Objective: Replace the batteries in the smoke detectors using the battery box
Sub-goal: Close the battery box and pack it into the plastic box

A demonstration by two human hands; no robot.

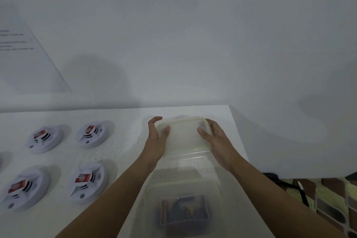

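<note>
Both hands grip a cloudy plastic lid [183, 135]. The left hand [156, 139] takes its left edge and the right hand [217, 141] its right edge, each with the thumb laid on top and the fingers curled over the side. The lid faces up, its longer side running left to right between the hands. It is held over the far end of a clear plastic box [216, 189], and contact with the box rim cannot be judged.

The box stands at the right end of a white table [125, 141], nearest the viewer. A dark cluster of batteries [183, 210] lies blurred in its bottom, and no print on them can be read.

Four white round smoke detectors [87, 178] lie in two rows to the left of the box, well apart from it. Each shows a red-labelled block on its upper side, its writing too blurred to read.

A sheet of paper [29, 60] on the wall carries lines of unreadable print.
</note>
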